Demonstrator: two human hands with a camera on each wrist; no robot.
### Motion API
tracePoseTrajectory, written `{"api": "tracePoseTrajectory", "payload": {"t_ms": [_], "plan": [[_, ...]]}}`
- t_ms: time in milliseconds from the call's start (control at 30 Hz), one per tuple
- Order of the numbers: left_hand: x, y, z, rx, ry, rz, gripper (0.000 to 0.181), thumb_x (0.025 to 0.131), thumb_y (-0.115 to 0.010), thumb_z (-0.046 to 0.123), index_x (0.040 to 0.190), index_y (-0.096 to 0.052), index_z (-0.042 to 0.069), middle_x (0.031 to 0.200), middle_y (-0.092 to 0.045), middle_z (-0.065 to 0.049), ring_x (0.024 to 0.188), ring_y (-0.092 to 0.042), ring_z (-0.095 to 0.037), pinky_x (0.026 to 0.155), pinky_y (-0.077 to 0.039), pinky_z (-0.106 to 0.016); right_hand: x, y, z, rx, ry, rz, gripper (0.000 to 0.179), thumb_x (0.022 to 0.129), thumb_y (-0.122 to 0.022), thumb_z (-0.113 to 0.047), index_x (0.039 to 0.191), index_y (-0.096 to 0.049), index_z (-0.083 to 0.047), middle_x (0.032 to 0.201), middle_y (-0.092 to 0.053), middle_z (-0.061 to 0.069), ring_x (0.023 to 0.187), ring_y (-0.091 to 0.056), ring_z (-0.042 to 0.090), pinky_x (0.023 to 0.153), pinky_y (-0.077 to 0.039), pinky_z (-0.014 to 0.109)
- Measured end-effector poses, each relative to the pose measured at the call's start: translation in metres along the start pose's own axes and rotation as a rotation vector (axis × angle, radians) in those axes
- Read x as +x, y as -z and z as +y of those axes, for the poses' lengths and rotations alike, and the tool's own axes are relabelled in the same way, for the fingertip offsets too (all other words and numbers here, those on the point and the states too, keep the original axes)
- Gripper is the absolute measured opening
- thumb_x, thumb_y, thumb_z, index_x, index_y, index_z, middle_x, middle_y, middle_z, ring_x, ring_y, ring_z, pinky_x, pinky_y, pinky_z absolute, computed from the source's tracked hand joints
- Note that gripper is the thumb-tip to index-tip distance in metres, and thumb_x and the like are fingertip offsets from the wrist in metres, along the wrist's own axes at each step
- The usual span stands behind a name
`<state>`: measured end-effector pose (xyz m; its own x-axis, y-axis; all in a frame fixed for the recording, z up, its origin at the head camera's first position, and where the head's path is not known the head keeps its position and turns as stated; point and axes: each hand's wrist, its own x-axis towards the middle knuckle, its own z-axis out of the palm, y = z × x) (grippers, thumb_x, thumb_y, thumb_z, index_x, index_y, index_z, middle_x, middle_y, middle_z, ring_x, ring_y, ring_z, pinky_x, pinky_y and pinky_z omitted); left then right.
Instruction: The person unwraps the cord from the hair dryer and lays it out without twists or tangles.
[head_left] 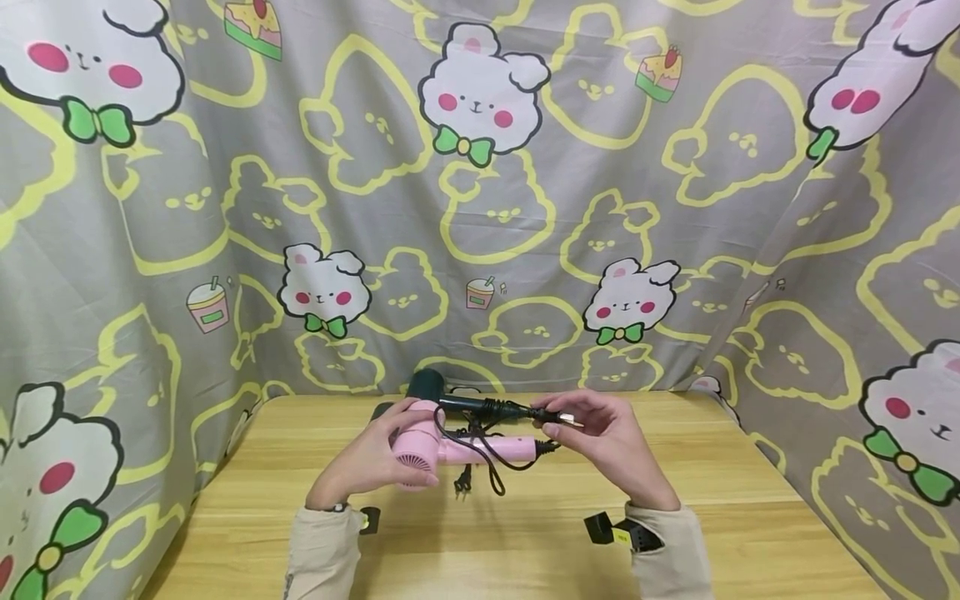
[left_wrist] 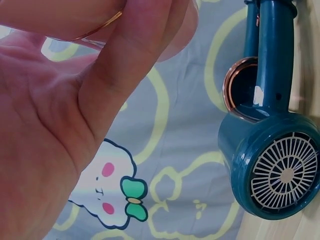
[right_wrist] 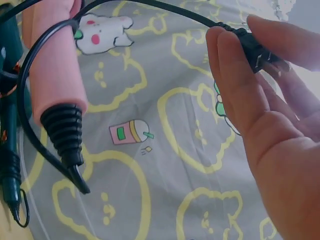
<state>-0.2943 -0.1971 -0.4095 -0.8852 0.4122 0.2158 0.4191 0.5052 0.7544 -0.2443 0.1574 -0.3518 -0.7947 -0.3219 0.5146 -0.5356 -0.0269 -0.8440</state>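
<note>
"Report hand states."
"I observe the left hand (head_left: 375,446) gripping the pink hair dryer (head_left: 450,452) over the table (head_left: 750,500); the right hand (head_left: 615,437) pinches a black power plug (right_wrist: 254,52)."
"Adjacent unit?"
"I locate a dark green hair dryer (left_wrist: 272,165) beyond."

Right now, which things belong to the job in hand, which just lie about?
Job, by the look of it:
pink plastic hair dryer, gripped by left hand
black plug with metal pins, pinched by right hand

Apparently lying about:
glossy dark-green hair dryer with round grille
second black plug, owner unclear
</note>
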Motion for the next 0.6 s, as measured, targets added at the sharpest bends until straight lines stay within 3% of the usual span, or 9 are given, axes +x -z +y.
{"api": "tracePoseTrajectory", "payload": {"t_ms": [233, 400, 600], "plan": [[0.0015, 0.0006, -0.0014, 0.016, -0.021, 0.007, 0.093, 0.061, -0.099, 0.047, 0.144, -0.058, 0.036, 0.17, -0.026, -0.01, 0.137, -0.049, -0.042, 0.078, -0.056, -0.03, -0.0033, 0.0029, -0.0043, 0.035, -0.018, -0.031, 0.018, 0.093, -0.071, 0.003, 0.11, -0.066, -0.001, 0.12, -0.076, 0.008, 0.101, -0.076, 0.017, 0.082, -0.061, 0.033], [0.0024, 0.001, -0.0008, 0.046, -0.038, 0.009, 0.091, 0.06, -0.099, 0.049, 0.141, -0.06, 0.038, 0.169, -0.03, -0.005, 0.149, -0.037, -0.042, 0.086, -0.053, -0.031, -0.0039, 0.0043, -0.0048, 0.091, -0.027, -0.098, 0.019, 0.096, -0.067, 0.004, 0.113, -0.066, -0.004, 0.12, -0.076, 0.005, 0.104, -0.076, 0.018, 0.087, -0.061, 0.036], [0.0004, 0.0016, -0.0005, 0.039, -0.038, 0.02, 0.091, 0.06, -0.099, 0.047, 0.142, -0.06, 0.037, 0.169, -0.029, -0.009, 0.149, -0.036, -0.047, 0.084, -0.054, -0.034, -0.0031, 0.0054, -0.0033, 0.184, -0.027, -0.205, 0.024, 0.098, -0.06, 0.009, 0.117, -0.068, -0.003, 0.123, -0.075, 0.009, 0.095, -0.078, 0.018, 0.085, -0.062, 0.042]]}}
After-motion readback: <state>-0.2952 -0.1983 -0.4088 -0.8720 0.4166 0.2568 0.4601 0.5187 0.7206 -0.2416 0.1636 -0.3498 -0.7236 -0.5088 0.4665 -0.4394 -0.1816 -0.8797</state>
